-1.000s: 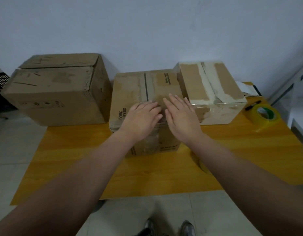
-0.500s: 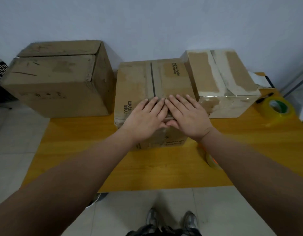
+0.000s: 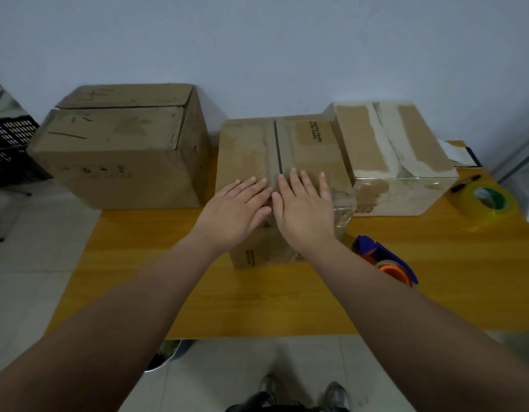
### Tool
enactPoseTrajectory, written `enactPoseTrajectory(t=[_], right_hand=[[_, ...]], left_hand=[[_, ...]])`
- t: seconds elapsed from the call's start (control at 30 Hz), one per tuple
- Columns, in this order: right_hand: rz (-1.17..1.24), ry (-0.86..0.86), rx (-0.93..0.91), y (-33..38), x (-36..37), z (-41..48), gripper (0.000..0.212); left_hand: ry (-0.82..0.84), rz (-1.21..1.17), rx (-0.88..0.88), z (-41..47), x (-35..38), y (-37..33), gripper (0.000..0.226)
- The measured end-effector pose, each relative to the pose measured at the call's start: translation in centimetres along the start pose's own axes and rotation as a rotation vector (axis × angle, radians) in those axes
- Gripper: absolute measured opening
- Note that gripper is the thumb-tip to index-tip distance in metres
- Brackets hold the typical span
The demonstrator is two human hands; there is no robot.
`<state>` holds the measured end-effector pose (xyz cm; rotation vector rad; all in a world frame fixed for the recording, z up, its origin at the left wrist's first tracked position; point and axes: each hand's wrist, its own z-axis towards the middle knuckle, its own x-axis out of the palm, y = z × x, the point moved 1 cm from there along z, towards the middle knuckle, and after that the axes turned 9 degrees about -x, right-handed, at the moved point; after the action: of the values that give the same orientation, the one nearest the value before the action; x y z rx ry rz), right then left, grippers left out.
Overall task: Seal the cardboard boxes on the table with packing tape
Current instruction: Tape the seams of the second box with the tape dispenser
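Observation:
Three cardboard boxes stand on the wooden table [image 3: 287,298]. The middle box [image 3: 310,147] has a dark seam down its top with tape along it. My left hand [image 3: 236,209] and my right hand [image 3: 305,206] lie flat side by side on its near top edge, fingers straight, pressing the tape. A large box [image 3: 120,144] stands at the left, its flaps closed. The right box [image 3: 388,150] carries wide whitish tape strips. A purple and orange tape dispenser [image 3: 385,260] lies on the table by my right forearm. A yellowish tape roll [image 3: 489,203] rests at the far right.
A black marker [image 3: 465,183] lies beside the tape roll. White paper [image 3: 456,154] sits behind the right box. A black crate [image 3: 10,150] stands off the table at the left. The wall runs close behind the boxes. My shoes [image 3: 302,394] show on the tiled floor below.
Both hands stayed flat on the middle box's near top edge and shifted slightly along the tape. My view tilted down, and the tape dispenser now shows beside my right forearm.

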<state>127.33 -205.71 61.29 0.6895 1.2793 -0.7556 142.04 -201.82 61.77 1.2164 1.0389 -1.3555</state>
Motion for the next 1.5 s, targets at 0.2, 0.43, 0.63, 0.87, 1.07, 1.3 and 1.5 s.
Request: enactPoseTrajectory(t=[0.2, 0.43, 0.63, 0.87, 1.07, 1.3, 1.5], right_hand=[[-0.145, 0.063, -0.18, -1.1, 0.3, -0.2, 0.073], [-0.158, 0.151, -0.283, -1.6, 0.0, -0.4, 0.077], [-0.168, -0.013, -0.217, 1.4, -0.2, -0.7, 0.067], [-0.102, -0.043, -0.189, 1.8, 2.8, -2.6, 0.049], [-0.185, -0.033, -0.119, -9.3, 2.4, -7.7, 0.057], [0.085, -0.04, 0.138, -5.8, 3.3, -7.7, 0.066], [0.915, -0.263, 0.705, -1.3, 0.8, -3.7, 0.083]], left_hand=[[-0.045, 0.136, 0.055, -1.2, 0.3, 1.6, 0.056], [-0.14, -0.004, 0.025, -3.3, 0.9, 3.2, 0.048], [-0.188, -0.366, -0.102, -4.8, 1.5, 4.5, 0.043], [-0.242, -0.488, -0.171, -5.1, 1.8, 3.8, 0.039], [-0.236, -0.596, -0.226, -5.1, 1.6, 3.0, 0.039], [-0.114, -0.51, -0.19, -5.9, 1.2, 2.9, 0.053], [-0.176, -0.247, 0.035, -7.8, -0.8, -2.7, 0.039]])
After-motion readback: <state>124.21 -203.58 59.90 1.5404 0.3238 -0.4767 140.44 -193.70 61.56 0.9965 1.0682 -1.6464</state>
